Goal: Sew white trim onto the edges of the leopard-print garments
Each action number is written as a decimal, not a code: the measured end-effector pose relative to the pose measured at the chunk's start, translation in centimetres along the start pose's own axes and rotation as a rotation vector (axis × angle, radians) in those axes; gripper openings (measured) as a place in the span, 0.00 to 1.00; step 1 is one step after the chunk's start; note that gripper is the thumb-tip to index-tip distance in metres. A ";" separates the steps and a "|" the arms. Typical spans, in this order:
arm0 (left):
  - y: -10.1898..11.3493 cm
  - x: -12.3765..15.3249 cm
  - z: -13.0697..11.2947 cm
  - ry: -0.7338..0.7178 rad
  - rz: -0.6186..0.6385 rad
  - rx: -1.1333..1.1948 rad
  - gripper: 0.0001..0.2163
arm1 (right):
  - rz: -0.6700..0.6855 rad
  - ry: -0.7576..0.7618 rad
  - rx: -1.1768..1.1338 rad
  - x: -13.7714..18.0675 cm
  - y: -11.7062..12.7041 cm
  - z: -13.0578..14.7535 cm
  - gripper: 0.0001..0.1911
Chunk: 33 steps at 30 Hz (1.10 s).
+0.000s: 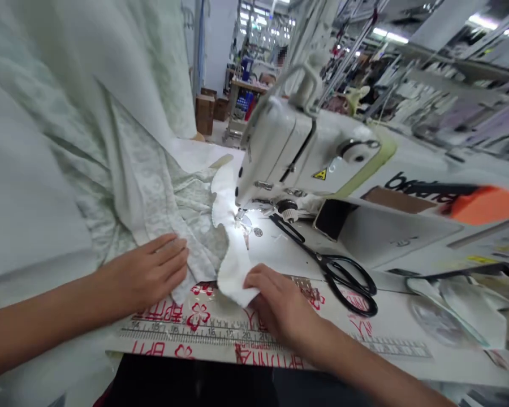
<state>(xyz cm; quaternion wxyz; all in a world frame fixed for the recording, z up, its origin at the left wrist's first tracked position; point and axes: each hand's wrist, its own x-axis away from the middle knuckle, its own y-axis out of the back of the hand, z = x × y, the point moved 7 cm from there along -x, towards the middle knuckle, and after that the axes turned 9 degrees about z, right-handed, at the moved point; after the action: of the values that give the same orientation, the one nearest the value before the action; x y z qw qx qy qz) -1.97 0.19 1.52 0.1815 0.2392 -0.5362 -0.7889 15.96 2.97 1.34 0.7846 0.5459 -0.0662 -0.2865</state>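
Your open left hand [146, 271] flattens the light, limp green-patterned fabric [199, 226], your open right hand [280, 302] pins its white scalloped edge [234, 277] near the presser foot [241, 217]; neither grips, so hold it flat under your palms.

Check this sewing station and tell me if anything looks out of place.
The black-handled scissors stand out: they lie loose on the sewing table, blades pointing toward the presser foot of the sewing machine, which looks risky so close to the needle area.
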 end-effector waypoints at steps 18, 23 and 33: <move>-0.1 -2.1 0.3 0.782 0.316 1.013 0.15 | -0.298 0.162 -0.025 -1.6 1.5 5.6 0.09; 0.5 -3.1 -0.7 0.727 0.370 0.971 0.15 | -0.294 0.097 0.097 -2.0 0.8 6.4 0.07; -0.5 -4.1 -1.8 0.628 0.549 0.985 0.15 | -0.222 -0.039 -0.144 -0.3 0.4 4.8 0.07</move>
<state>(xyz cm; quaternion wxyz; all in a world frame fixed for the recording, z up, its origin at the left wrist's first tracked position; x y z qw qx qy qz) 2.40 1.22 1.21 0.3941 0.3680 -0.7986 -0.2675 13.81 -0.74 3.64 0.7836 0.4865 0.0000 -0.3864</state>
